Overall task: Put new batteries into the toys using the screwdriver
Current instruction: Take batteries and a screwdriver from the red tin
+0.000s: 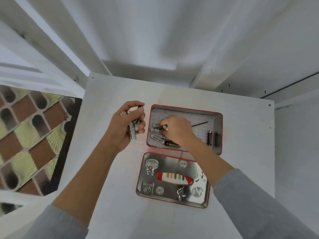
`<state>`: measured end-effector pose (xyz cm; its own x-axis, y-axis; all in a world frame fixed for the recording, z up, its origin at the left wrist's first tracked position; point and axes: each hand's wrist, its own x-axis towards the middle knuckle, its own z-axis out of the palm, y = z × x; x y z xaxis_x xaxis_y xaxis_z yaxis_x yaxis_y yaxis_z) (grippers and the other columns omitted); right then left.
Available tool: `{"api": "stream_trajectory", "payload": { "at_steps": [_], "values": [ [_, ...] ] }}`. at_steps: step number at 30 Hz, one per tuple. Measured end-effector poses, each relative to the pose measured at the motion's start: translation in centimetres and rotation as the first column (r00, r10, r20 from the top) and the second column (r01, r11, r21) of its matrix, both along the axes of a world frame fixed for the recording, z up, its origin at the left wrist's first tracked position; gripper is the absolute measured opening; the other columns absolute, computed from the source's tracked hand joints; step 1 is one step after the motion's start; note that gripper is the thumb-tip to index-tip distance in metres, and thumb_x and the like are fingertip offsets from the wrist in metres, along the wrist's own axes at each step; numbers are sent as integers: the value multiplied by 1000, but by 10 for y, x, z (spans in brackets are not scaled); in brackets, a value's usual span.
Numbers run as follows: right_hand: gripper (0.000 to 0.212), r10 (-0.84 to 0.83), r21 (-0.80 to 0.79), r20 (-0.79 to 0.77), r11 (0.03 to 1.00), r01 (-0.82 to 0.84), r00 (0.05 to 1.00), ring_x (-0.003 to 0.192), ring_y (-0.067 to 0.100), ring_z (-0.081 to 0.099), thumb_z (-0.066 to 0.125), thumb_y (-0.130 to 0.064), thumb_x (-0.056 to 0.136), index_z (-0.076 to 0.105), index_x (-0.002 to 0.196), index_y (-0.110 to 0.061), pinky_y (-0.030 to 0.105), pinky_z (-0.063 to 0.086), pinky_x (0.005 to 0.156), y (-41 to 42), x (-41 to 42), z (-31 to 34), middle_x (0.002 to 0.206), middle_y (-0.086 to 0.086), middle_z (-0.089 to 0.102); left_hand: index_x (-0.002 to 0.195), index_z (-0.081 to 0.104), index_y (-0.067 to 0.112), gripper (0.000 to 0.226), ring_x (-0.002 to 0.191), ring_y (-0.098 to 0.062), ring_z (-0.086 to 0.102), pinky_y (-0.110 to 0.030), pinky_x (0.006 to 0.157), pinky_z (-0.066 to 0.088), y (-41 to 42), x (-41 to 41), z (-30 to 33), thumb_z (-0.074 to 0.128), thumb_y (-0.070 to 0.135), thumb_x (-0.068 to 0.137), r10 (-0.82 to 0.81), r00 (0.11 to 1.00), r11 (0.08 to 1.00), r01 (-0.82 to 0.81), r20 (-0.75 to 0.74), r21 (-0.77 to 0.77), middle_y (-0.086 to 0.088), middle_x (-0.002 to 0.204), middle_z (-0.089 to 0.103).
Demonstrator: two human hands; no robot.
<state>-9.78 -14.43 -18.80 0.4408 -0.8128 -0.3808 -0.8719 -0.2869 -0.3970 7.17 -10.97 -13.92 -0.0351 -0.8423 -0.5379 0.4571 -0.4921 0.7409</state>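
grey sleeves [259, 204] frame the tin lid [172, 180] on the tabletop [112, 195]; left hand [127, 125] grips several batteries [133, 130], right hand [176, 130] pinches another battery [160, 128] inside the open tin [219, 118]; best lifted singly, polarity kept aligned

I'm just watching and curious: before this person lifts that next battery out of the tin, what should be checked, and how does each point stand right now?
1. Tin open, lid aside: ok.
2. Right hand on a battery in the tin: ok, fingers pinch it.
3. Left hand grips the white batteries already collected: ok.
4. Spare batteries left in tin: ok, a black one lies at the right side.
5. Screwdriver ready: cannot tell; a thin dark rod lies in the tin.
6. Toys within reach: not ok, none in view.
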Motion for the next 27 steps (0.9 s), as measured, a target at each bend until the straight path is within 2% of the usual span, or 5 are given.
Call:
{"api": "stream_trajectory", "payload": {
  "at_steps": [5,9,13,21,27],
  "values": [
    [14,198,-78,-232,972,-222,952,86,21,62,57,-19,87,62,101,-18,26,38,60,-1,15,-4,91,-1,62,90,57,14,18,45,-13,51,-19,44,40,1,-1,-1,60,-3,82,35,999,999,-35,17,8,-3,68,57],
    [16,-207,166,117,968,187,971,68,14,60,65,-24,83,68,98,-18,21,42,56,-2,0,9,92,-1,65,86,54,12,19,34,-6,36,-14,35,30,-1,-17,-8,57,-6,80,32,993,999,-30,-116,14,-2,59,50],
    [17,-697,519,390,706,482,601,53,2,59,73,-10,76,67,84,-23,17,48,46,2,-27,32,90,0,64,84,51,11,15,31,-4,33,-11,32,28,-8,-25,-13,51,1,73,29,981,1000,-30,-193,0,-1,56,46],
    [16,-871,748,365,485,454,330,49,14,52,74,-7,74,67,89,-10,21,42,42,10,-49,38,76,10,65,79,46,16,29,33,-3,28,-10,33,24,1,-13,-21,35,-8,91,111,983,992,-101,-144,78,3,55,42],
    [24,-908,849,389,420,320,158,41,12,46,65,3,79,66,99,-9,20,36,37,12,-42,43,76,9,65,77,46,18,21,34,-5,28,-11,36,24,16,10,-28,49,4,92,137,990,987,-133,-36,87,4,56,40]
  ]
}}
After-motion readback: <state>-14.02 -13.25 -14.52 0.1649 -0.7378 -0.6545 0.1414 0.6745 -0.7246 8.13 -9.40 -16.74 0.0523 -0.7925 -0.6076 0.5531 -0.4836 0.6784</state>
